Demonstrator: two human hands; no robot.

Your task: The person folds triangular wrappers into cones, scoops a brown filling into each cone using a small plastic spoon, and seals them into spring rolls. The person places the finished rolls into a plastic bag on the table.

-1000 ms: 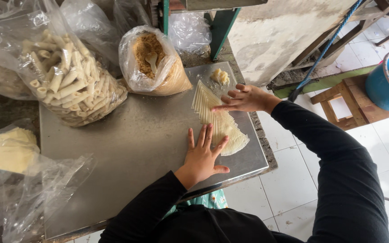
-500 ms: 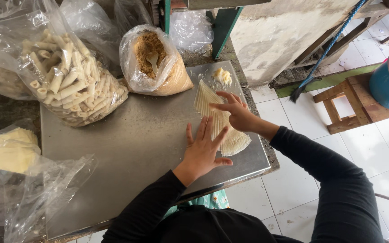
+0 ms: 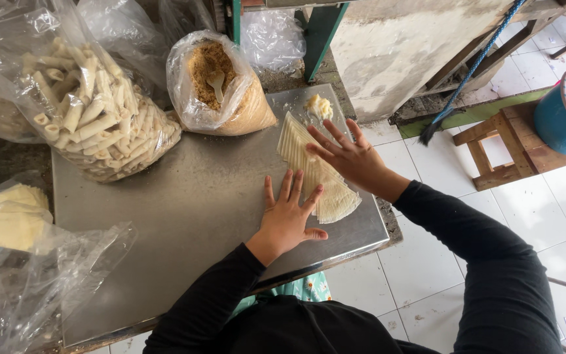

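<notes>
Here wrapper stack [image 3: 325,190] under right hand [image 3: 352,157], beside left hand [image 3: 288,216].

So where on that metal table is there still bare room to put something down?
The metal table is bare in its middle, between the bag of rolls, the left hand and the near edge. It is crowded at the far right corner: crumb bag, fanned wrappers, right hand.

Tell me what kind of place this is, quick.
Probably a small food-making workshop, not a home kitchen. A steel worktable carries a stack of thin wrappers under both hands, left hand and right hand. Beside it stand a big bag of rolled snacks and an open bag of crumbs.
</notes>
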